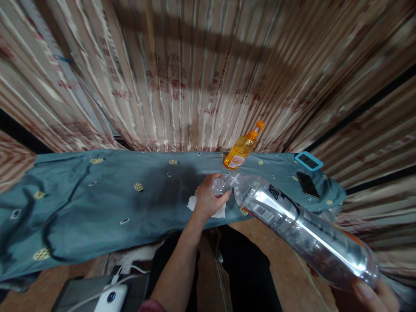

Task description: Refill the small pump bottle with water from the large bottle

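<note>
One large bottle (295, 223), clear plastic, held tilted between the two hands; long axis runs from base at lower right, nearest the wearer, to neck at upper left, aimed at the left hand (208, 197). Right hand (375, 297), partly cut by the frame edge: thumb and fingers gripping the base. Left hand: fingers curled round one small bottle (220, 184), clear, its neck pointing right toward the large one. Left hand is the nearer to the large bottle's mouth; whether the two necks touch or merely overlap in view cannot be told.

Markings, large bottle: silvery band, bold black characters, one barcode; characters too blurred to read.

Beneath the left hand: one white tissue (219, 213), on a blue-green tablecloth (107, 199) with yellow motifs.

Beyond the necks: one orange pump bottle (241, 151), pale label with red print, illegible.

Far right: one blue-rimmed clock (308, 161); one dark phone (308, 185), just beside it, nearer the wearer.

Behind: curtain (182, 86), reddish printed characters, unreadable.
</note>
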`<action>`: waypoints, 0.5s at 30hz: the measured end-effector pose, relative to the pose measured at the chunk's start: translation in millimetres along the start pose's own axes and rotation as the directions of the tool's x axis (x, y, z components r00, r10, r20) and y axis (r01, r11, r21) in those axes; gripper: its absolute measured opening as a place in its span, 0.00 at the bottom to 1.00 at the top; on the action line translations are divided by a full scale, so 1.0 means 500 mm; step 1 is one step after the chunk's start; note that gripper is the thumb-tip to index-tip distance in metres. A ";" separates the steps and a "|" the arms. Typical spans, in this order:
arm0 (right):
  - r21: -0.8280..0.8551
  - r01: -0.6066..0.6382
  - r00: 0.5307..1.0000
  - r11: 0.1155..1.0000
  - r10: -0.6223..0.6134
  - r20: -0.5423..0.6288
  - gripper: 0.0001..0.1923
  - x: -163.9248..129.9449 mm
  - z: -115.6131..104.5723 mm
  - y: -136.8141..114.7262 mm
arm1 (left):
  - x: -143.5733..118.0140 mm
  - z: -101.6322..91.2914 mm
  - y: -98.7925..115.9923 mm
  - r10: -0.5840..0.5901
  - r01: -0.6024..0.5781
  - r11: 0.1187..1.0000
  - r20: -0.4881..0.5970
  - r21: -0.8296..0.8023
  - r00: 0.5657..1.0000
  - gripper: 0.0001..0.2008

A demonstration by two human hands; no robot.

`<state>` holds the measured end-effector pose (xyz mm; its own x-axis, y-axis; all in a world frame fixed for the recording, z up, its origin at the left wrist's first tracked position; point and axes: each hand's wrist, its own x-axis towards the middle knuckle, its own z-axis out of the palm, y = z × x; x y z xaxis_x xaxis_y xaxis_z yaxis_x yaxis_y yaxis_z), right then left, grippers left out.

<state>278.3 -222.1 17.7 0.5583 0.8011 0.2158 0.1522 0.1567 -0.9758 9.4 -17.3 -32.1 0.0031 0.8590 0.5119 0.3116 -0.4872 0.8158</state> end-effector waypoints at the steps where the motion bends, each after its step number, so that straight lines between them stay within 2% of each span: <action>1: 0.015 -0.001 1.000 1.000 0.001 -0.008 0.30 -0.001 0.001 0.002 | 0.000 0.000 -0.001 0.002 -0.002 1.000 -0.002 -0.001 1.000 0.22; 5: 0.008 -0.059 0.998 0.998 0.059 -0.014 0.31 -0.009 0.019 -0.016 | -0.001 0.002 -0.003 0.008 -0.008 1.000 -0.010 -0.004 1.000 0.22; 9: 0.012 -0.151 0.984 0.988 0.151 -0.094 0.35 -0.016 0.049 -0.052 | -0.001 0.003 -0.004 0.020 -0.020 1.000 -0.017 -0.001 1.000 0.22; 12: 0.015 -0.156 0.982 0.988 0.157 -0.104 0.38 -0.017 0.053 -0.059 | -0.002 0.004 -0.006 0.035 -0.035 0.999 -0.028 -0.003 0.999 0.21; 15: 0.018 -0.132 0.986 0.991 0.133 -0.095 0.38 -0.016 0.042 -0.050 | -0.002 0.005 -0.006 0.035 -0.035 0.999 -0.033 0.002 0.999 0.22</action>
<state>252.7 -220.2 39.6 0.6487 0.7562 0.0859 0.0626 0.0595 -0.9963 10.9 -16.0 -35.8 -0.0173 0.8359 0.5486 0.3131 -0.5165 0.7970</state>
